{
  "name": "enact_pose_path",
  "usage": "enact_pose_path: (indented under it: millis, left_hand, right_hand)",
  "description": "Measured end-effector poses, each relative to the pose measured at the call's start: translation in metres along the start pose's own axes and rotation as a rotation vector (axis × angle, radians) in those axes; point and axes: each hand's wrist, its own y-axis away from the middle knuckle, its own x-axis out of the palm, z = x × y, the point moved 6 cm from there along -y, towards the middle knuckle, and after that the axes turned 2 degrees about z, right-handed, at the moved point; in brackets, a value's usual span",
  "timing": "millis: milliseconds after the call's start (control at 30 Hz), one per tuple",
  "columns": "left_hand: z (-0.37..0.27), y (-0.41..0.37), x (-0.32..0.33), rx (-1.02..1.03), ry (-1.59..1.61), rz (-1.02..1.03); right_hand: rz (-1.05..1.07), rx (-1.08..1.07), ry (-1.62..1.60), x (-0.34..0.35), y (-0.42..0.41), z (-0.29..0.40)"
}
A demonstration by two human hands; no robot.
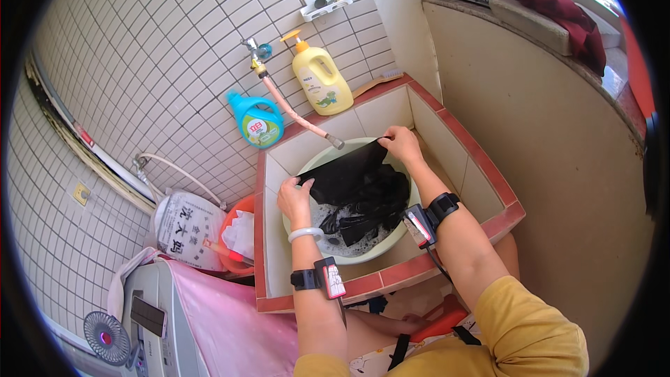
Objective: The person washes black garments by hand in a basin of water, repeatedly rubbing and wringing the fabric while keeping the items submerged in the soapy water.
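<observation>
A black garment (345, 173) is stretched between my two hands above a pale green basin (361, 257). My left hand (296, 200) pinches its left corner near the basin's rim. At the far right side, my right hand (404, 144) grips the other upper corner. The garment's lower part lies bunched in sudsy water (327, 243) inside the basin. Around the basin stands a tiled sink (384, 278) with a red-brown rim. A pink hose (296, 112) from the wall tap ends just above the basin's back edge.
On the sink's back ledge stand a yellow pump bottle (327, 81), a turquoise detergent bottle (259, 120) and a wooden brush (378, 84). To the left are an orange bucket (238, 262), a white sack (186, 230) and a washing machine (152, 283) bearing a phone (148, 316) and a small fan (107, 338).
</observation>
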Motion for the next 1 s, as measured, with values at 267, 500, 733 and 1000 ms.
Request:
enact_pose_path:
  millis: [267, 500, 733, 1000]
  left_hand:
    - [0.004, -0.009, 0.007, 0.005, 0.460, -0.017]
    - [0.005, -0.013, -0.001, 0.019, 0.497, -0.094]
    - [0.000, -0.015, 0.007, 0.115, 1.003, -0.042]
    - [-0.007, -0.013, 0.011, -0.007, 0.921, 0.170]
  right_hand:
    - [0.231, 0.226, -0.672, 0.010, -0.005, -0.016]
    - [0.239, 0.225, -0.717, 0.007, 0.002, 0.003]
    - [0.116, 0.085, -0.620, 0.012, -0.013, -0.010]
    - [0.098, 0.085, -0.869, 0.016, -0.013, -0.006]
